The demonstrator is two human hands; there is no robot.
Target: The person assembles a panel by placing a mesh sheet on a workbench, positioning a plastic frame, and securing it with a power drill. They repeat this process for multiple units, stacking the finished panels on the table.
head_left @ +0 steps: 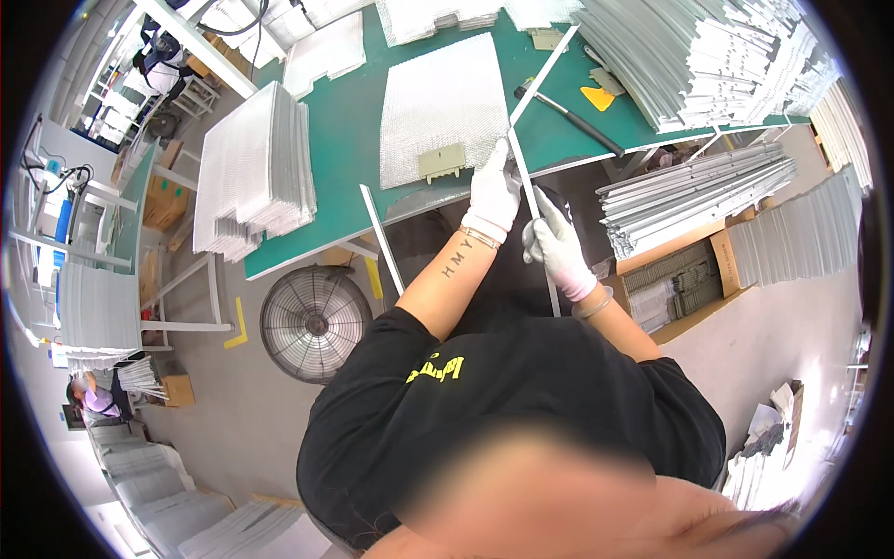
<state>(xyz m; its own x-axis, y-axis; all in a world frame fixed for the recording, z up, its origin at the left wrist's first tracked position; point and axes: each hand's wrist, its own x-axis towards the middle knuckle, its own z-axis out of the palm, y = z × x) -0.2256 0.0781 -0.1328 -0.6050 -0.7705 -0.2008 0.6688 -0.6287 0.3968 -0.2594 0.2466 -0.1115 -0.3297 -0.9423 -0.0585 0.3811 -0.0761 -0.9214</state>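
Observation:
My left hand (494, 193), in a white glove, closes on a thin white strip (523, 170) near its upper end, at the table's front edge. Lower on the same strip, my gloved right hand (557, 250) has its fingers curled round it. A second white strip (545, 74) slants away from that upper end across the table; whether the two are joined I cannot tell. Left of my hands lies a silvery mesh panel (438, 98), with a small olive-grey plate (441, 162) on its near edge. A black-handled hammer (582, 127) rests right of the strips.
On the green table (340, 121) stand a stack of mesh panels (250, 168) and piled strips (736, 74). A yellow scraper (597, 98) lies beyond the hammer. Below are a floor fan (317, 323), a strip bundle (694, 196) and an open carton (736, 265). Other people are far left.

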